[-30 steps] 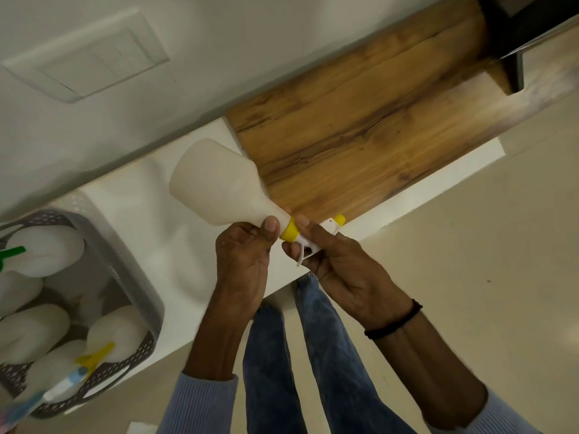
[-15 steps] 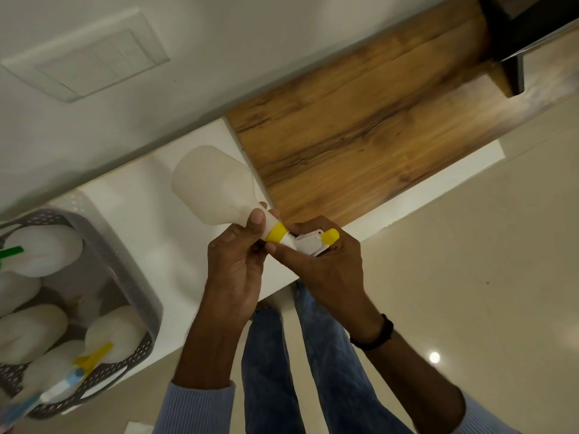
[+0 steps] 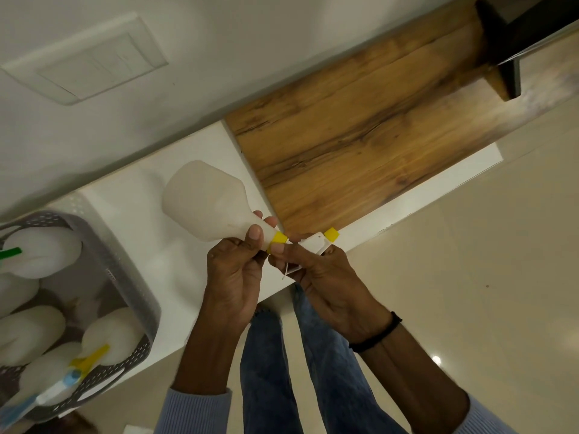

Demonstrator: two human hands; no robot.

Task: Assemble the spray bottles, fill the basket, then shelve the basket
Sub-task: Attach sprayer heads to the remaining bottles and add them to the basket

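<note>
- Your left hand [image 3: 233, 270] grips the spray bottle [image 3: 208, 203] neck over the white counter [image 3: 131, 214].
- Your right hand [image 3: 322, 277] pinches the trigger head's yellow collar [image 3: 278, 238].
- Step: screwing it on; next, place it in the left basket [image 3: 131, 277].

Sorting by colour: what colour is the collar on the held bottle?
Yellow collar, seen in the head view.

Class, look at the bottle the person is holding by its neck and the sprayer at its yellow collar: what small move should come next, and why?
Probably another twist of the yellow collar to tighten it. The left hand grips the neck of the bottle, and the right hand holds the sprayer with fingertips on the collar. The bottle is not yet in the basket, where others already lie.
</note>
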